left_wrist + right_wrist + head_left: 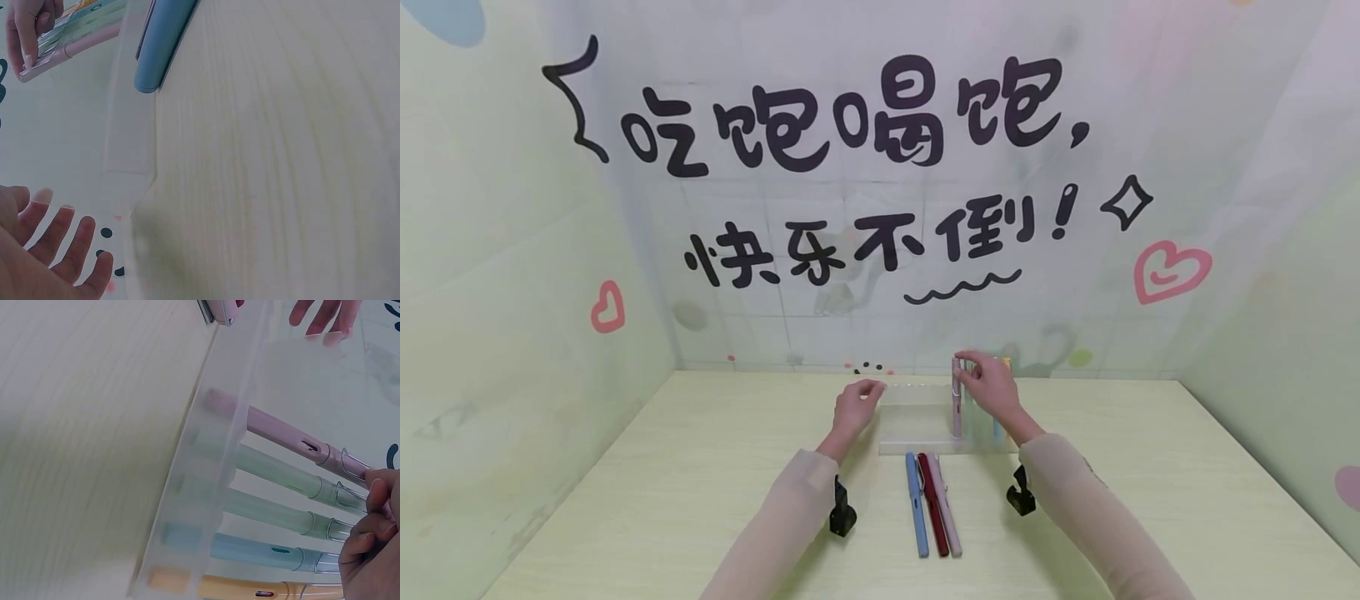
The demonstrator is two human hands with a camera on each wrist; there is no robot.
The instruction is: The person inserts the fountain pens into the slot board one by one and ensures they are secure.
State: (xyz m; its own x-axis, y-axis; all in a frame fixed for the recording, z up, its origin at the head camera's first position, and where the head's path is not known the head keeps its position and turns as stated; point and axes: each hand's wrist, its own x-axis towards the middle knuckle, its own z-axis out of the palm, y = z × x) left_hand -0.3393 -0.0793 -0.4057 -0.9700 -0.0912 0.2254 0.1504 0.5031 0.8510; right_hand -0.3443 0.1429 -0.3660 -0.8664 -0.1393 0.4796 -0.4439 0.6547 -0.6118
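Observation:
A translucent pen stand (913, 421) stands near the back of the table. My right hand (996, 390) pinches the capped upper end of a pale purple pen (281, 432), which stands upright with its lower end behind the stand's front lip. Beside that pen, in the right wrist view, are two green pens (275, 512), a light blue pen (250, 551) and an orange pen (234, 587) in the stand. At the stand's upper left corner my left hand (855, 410) holds the panel edge between thumb and fingers, with some fingertips behind it.
In front of the stand lie a blue pen (917, 508), a dark red pen (934, 508) and a pale pink pen (947, 517), side by side. A printed backdrop (850, 325) rises behind the pale wooden table (700, 500) and along both sides.

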